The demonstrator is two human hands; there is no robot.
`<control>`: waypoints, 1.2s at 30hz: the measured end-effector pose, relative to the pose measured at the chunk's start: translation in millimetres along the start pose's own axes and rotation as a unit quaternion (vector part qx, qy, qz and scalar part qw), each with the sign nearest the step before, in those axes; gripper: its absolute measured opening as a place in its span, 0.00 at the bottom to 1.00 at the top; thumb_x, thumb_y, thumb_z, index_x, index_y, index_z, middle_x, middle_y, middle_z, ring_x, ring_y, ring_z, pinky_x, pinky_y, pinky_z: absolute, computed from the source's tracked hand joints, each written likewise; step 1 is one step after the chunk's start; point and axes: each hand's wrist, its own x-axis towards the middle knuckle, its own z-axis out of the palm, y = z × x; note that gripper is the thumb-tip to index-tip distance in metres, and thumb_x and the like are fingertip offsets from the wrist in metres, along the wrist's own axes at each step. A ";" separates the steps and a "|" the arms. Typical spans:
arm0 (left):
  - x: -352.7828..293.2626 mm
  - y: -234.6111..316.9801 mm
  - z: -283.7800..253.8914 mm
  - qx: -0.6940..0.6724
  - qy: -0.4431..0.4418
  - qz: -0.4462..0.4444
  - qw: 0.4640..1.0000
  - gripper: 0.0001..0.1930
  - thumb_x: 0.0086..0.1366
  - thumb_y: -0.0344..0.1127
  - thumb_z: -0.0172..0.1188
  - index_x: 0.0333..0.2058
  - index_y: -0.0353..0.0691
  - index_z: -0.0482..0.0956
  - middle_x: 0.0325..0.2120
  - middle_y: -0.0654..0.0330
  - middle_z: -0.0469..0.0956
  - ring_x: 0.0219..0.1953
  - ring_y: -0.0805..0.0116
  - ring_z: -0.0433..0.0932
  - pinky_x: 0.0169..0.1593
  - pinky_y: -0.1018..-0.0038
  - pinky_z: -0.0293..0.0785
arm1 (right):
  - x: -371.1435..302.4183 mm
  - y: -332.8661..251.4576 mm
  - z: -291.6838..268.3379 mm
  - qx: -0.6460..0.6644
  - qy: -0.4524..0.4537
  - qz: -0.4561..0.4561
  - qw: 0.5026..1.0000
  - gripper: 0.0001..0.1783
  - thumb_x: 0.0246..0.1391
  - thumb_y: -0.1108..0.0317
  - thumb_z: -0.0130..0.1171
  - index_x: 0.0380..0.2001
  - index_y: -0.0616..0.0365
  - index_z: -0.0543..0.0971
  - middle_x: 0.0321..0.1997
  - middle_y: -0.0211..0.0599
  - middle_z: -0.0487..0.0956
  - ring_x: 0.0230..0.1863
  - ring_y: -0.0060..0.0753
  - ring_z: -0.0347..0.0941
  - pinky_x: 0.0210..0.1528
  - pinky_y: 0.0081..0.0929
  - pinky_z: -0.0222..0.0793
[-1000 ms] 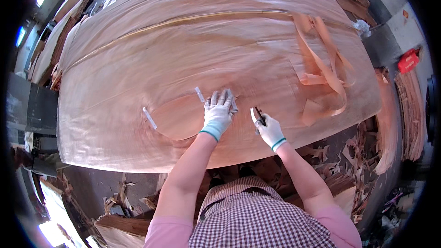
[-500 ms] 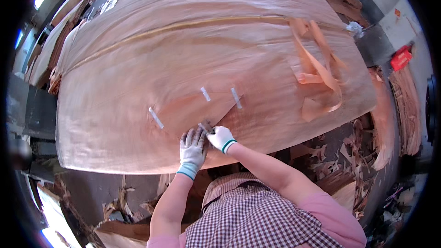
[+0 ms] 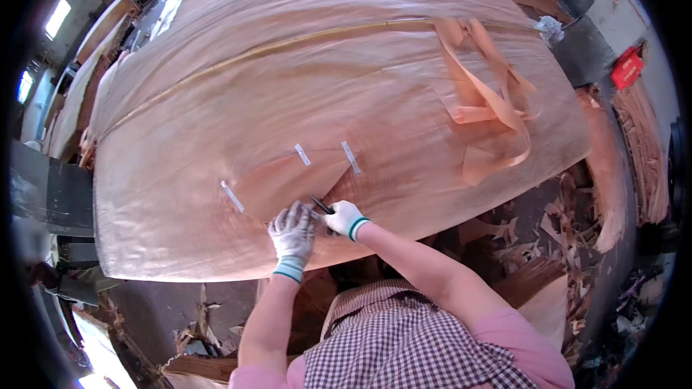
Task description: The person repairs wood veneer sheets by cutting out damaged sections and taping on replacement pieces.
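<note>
Veneer (image 3: 339,94) fills most of my view, a wide pinkish-brown sheet spread over the bench, with its near edge just ahead of my body. At far left I see a grey machine (image 3: 50,194) beside the sheet. Moving right, a white tape strip (image 3: 232,196) lies across a seam, beside a darker patch (image 3: 288,181) set into the sheet. My left hand (image 3: 292,234), in a white glove, rests on the veneer at the patch's lower corner, fingers curled down and pressing; I cannot tell if it grips anything. Touching it on the right, my right hand (image 3: 346,219) is closed round a dark knife (image 3: 321,205), whose tip points up-left onto the sheet. Two more tape strips sit above the hands. Farther right, loose veneer ribbons (image 3: 490,112) curl on the sheet, and scraps (image 3: 533,245) litter the floor below its edge.
</note>
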 end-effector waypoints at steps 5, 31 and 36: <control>6.1 24.1 7.7 0.017 0.025 -0.050 0.998 0.20 0.57 0.47 0.56 0.50 0.57 0.76 0.54 0.62 0.69 0.56 0.55 0.63 0.60 0.49 0.55 | -17.2 2.7 9.0 0.032 0.068 0.036 0.997 0.15 0.50 0.60 0.62 0.30 0.64 0.80 0.21 0.38 0.80 0.21 0.25 0.74 0.25 0.27 0.70; -9.8 9.1 20.0 0.002 -0.108 0.074 0.991 0.27 0.59 0.49 0.54 0.58 0.54 0.69 0.66 0.63 0.56 0.69 0.50 0.48 0.63 0.33 0.30 | -37.9 1.2 12.7 0.206 0.106 0.031 0.972 0.11 0.53 0.64 0.60 0.33 0.62 0.78 0.23 0.34 0.80 0.19 0.25 0.74 0.22 0.25 0.69; -9.1 16.7 11.7 0.021 -0.123 0.050 0.991 0.26 0.60 0.47 0.52 0.59 0.54 0.67 0.66 0.63 0.55 0.69 0.50 0.48 0.63 0.34 0.33 | -32.3 15.1 41.2 0.210 0.200 0.017 0.957 0.11 0.55 0.64 0.59 0.35 0.61 0.77 0.21 0.36 0.78 0.20 0.25 0.73 0.24 0.24 0.68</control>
